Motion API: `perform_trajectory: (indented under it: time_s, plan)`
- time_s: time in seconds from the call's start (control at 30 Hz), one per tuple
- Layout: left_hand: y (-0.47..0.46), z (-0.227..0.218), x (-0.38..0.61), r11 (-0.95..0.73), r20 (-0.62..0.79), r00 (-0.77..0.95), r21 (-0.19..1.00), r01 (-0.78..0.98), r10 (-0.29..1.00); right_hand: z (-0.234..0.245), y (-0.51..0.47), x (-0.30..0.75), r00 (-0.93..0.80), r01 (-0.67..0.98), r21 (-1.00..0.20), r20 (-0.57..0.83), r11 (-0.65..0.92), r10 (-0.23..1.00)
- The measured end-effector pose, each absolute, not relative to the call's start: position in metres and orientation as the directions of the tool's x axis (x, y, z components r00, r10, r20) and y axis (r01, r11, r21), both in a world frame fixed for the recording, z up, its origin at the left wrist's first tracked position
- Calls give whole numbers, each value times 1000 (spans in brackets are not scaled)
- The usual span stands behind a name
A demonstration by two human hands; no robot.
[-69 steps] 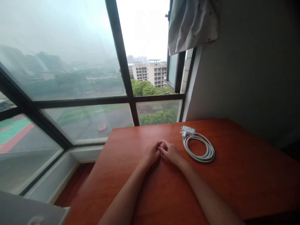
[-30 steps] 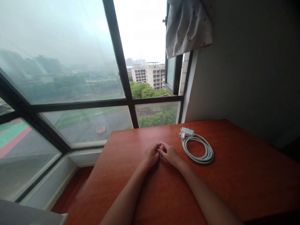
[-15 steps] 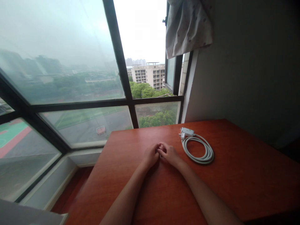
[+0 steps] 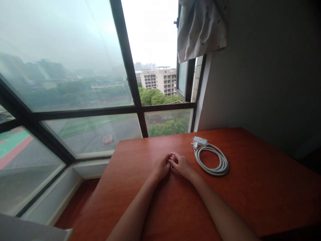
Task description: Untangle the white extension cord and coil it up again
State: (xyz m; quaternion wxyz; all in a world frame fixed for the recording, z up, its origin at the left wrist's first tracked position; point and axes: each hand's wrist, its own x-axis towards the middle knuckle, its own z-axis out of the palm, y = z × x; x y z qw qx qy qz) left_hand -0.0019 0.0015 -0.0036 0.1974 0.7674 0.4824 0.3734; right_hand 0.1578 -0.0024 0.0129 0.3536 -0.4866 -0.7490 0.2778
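My left hand (image 4: 162, 166) and my right hand (image 4: 182, 167) rest together on the reddish-brown wooden table (image 4: 120, 197). Their fingertips and thumbs touch, with the fingers curled inward and closed. No object shows between them, though the undersides of the palms are hidden. To the right of my right hand, and apart from it, lies a coiled light-grey power cord (image 4: 222, 167). At the coil's upper left sit its white plug (image 4: 196, 145) and a white box-shaped piece (image 4: 200, 141).
Behind the table stand dark-framed windows (image 4: 136, 107), with an open pane (image 4: 184, 77) at the right. A spotted curtain (image 4: 200, 31) hangs above it. A dark wall (image 4: 255, 83) borders the table's right side. The table's left edge drops to a reddish floor (image 4: 77, 204).
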Motion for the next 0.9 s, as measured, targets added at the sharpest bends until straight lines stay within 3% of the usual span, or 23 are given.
perform_trajectory:
  time_s: [0.9]
  plan:
    - [0, -1, -2, -450, 380, 251, 648, 614, 890, 11, -1, 158, -273, 540, -757, 258, 369, 927]
